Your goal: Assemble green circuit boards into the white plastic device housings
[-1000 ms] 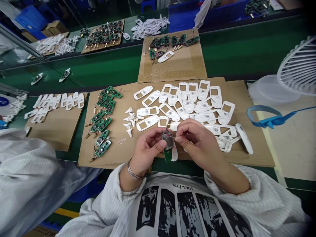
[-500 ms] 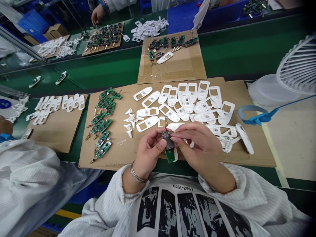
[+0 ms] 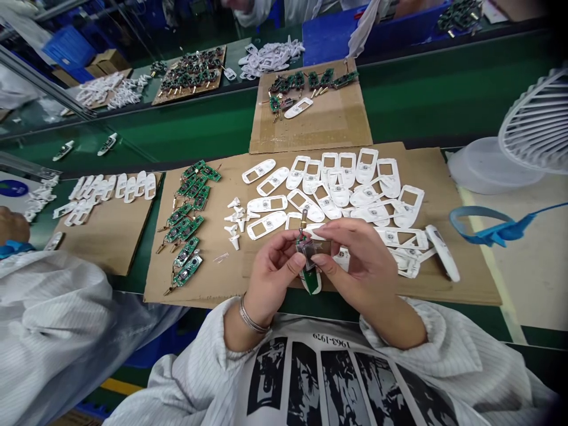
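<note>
In front of my chest, my left hand (image 3: 277, 260) grips a green circuit board (image 3: 310, 279) by its left side, thumb near its dark screen (image 3: 306, 251). A brass-coloured metal tip (image 3: 304, 218) on wires sticks up from the board's far end. A white plastic housing (image 3: 316, 290) shows around the board's near end. My right hand (image 3: 359, 266) is closed at the screen's right side, where a thin, dark translucent film (image 3: 323, 247) shows between thumb and fingers. How far the film is attached to the screen, I cannot tell.
White housings (image 3: 339, 192) cover the cardboard (image 3: 213, 266) beyond my hands. Small white pieces (image 3: 235, 222) and rows of circuit boards (image 3: 186, 219) lie left. A blue strap (image 3: 483, 225) and a white fan (image 3: 539, 124) are right. A co-worker's sleeve (image 3: 57, 313) is at left.
My right fingers have shifted from the screen's top corner to its right side, and the translucent film now shows between them. The white housing shows more around the board's near end.
</note>
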`<state>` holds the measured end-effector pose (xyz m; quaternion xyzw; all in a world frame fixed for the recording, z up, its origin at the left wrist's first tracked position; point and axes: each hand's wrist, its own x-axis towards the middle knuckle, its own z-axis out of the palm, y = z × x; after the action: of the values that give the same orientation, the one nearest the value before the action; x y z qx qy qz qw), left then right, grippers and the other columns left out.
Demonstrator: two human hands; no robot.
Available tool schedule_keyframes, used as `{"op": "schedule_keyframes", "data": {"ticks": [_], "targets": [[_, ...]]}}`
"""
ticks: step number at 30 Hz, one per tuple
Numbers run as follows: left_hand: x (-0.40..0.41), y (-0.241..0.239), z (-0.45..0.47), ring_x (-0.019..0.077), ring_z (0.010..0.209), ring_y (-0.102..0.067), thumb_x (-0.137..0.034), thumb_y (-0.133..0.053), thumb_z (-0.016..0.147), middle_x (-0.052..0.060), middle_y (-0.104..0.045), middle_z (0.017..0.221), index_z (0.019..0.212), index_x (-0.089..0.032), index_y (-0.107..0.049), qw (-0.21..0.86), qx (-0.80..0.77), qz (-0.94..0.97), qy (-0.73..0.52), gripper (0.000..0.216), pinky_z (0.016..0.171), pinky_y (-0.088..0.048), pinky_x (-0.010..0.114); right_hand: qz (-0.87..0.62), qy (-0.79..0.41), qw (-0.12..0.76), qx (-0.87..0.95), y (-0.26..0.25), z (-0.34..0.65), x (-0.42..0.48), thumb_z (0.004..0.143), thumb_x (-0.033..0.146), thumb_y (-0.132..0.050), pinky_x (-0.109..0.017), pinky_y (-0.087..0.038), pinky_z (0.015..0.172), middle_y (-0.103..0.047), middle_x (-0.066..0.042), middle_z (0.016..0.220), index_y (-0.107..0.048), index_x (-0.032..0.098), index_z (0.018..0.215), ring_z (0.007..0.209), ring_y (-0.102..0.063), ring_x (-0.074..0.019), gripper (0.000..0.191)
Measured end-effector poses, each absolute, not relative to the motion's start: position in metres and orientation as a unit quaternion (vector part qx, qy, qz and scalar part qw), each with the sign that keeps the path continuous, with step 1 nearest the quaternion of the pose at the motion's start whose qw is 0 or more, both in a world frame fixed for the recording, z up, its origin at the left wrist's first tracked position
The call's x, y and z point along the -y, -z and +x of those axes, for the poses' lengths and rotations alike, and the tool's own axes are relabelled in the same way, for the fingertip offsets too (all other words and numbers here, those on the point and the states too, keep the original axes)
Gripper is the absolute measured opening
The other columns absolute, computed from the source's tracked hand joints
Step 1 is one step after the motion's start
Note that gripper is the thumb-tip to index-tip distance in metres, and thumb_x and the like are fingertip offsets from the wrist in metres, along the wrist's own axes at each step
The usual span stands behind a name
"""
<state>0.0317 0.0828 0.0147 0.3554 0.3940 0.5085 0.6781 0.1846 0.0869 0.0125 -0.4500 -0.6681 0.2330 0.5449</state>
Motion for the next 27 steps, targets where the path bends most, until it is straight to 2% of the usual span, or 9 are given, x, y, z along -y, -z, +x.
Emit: {"op": "schedule_keyframes", "data": {"ticks": [3,8,11,14,19,25,27], "targets": [[-0.083,-0.014,0.031,0.0129,0.083,-0.063,-0.034,-0.077,0.075,0.002,-0.069,0.097,0.102,-0.023,-0.067,0.667,-0.402,0.368,-0.508,0.031,0.07,-0.051,0.021,-0.451,-0.292,0.542,0.646,-0.014,0.185,-0.088,0.081,0.022,-0.072,-0.035,-0.053,0.076,-0.061,-0.005,0.101,-0.071,0.029,0.101,0.091,-0.062,-0.0193,0.022],[-0.084,-0.013,0.03,0.0149,0.087,-0.064,-0.034,-0.078,0.074,0.004,-0.069,0.103,0.102,-0.023,-0.066,0.65,-0.402,0.403,-0.504,0.033,0.072,-0.052,0.024,-0.467,-0.336,0.531,0.622,-0.021,0.184,-0.091,0.082,0.024,-0.07,-0.035,-0.053,0.074,-0.061,-0.005,0.098,-0.07,0.025,0.084,0.089,-0.062,-0.0196,0.002],[-0.085,-0.014,0.031,0.0142,0.086,-0.062,-0.032,-0.078,0.074,0.003,-0.069,0.1,0.102,-0.023,-0.066,0.644,-0.404,0.415,-0.499,0.032,0.072,-0.051,0.023,-0.472,-0.336,0.515,0.632,-0.023,0.183,-0.09,0.084,0.024,-0.067,-0.036,-0.052,0.078,-0.06,-0.005,0.098,-0.066,0.022,0.079,0.092,-0.061,-0.0196,0.006],[-0.084,-0.015,0.033,0.0124,0.081,-0.061,-0.03,-0.078,0.075,0.002,-0.068,0.096,0.101,-0.023,-0.066,0.659,-0.393,0.405,-0.498,0.03,0.067,-0.05,0.021,-0.465,-0.273,0.544,0.643,-0.023,0.18,-0.087,0.086,0.017,-0.062,-0.035,-0.05,0.082,-0.058,-0.004,0.097,-0.063,0.022,0.08,0.092,-0.059,-0.0184,0.008],[-0.081,-0.016,0.039,0.0085,0.07,-0.056,-0.031,-0.076,0.076,-0.001,-0.065,0.09,0.1,-0.023,-0.066,0.72,-0.357,0.339,-0.488,0.027,0.062,-0.047,0.019,-0.459,-0.194,0.564,0.659,-0.02,0.178,-0.083,0.085,0.01,-0.058,-0.035,-0.051,0.077,-0.057,-0.004,0.093,-0.06,0.023,0.083,0.089,-0.059,-0.0191,0.013],[-0.084,-0.012,0.035,0.0117,0.079,-0.059,-0.034,-0.076,0.077,0.001,-0.065,0.096,0.104,-0.024,-0.064,0.682,-0.384,0.38,-0.493,0.031,0.067,-0.049,0.021,-0.447,-0.285,0.534,0.658,-0.017,0.186,-0.091,0.086,0.025,-0.064,-0.039,-0.051,0.082,-0.058,-0.006,0.098,-0.064,0.024,0.085,0.094,-0.059,-0.0212,0.001],[-0.085,-0.012,0.034,0.0137,0.084,-0.06,-0.035,-0.075,0.077,0.002,-0.066,0.098,0.104,-0.024,-0.064,0.668,-0.383,0.4,-0.497,0.032,0.071,-0.05,0.023,-0.44,-0.296,0.526,0.665,-0.018,0.189,-0.094,0.084,0.029,-0.067,-0.039,-0.05,0.084,-0.058,-0.006,0.1,-0.066,0.024,0.089,0.095,-0.059,-0.0217,0.007]]}}
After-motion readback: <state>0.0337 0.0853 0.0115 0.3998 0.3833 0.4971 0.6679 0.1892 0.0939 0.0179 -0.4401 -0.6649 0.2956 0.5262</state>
